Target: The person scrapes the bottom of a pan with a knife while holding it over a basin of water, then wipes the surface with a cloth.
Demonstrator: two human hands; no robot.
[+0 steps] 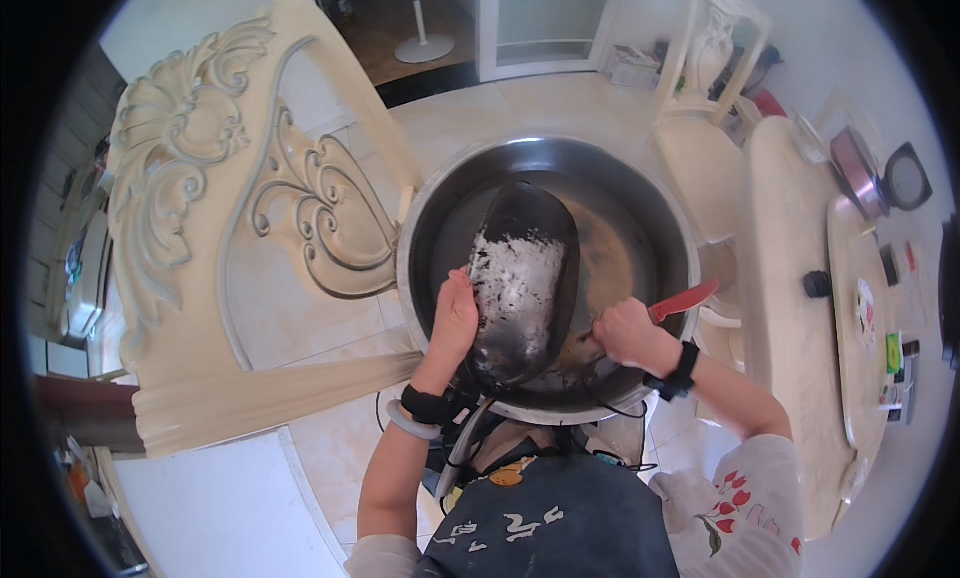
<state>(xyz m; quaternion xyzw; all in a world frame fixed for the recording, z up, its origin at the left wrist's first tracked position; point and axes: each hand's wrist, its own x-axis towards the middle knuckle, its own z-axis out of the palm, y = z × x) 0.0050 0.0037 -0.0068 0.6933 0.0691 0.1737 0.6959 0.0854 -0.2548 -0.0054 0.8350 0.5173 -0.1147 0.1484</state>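
Observation:
A blackened metal pan (521, 285) stands tilted in a large stainless steel basin (679, 225), its rounded outside facing up. Bare silver metal shows across its middle, while dark residue covers both ends. My left hand (456, 315) grips the pan's left rim. In my right fist (630, 334) is a red knife-shaped tool (684, 300), whose tapered red part points up and to the right. Fingers hide the tool's middle. Whether its lower end touches the pan is hard to tell. Shallow brownish water (611, 259) lies in the basin.
A carved cream chair back (187, 180) rises close on the left. To the right stands a cream table (784, 278) with a small black object (817, 284) and a pink pot (855, 169) on it. Another cream chair (694, 165) is beyond the basin. Dark cords (630, 411) hang by its near rim.

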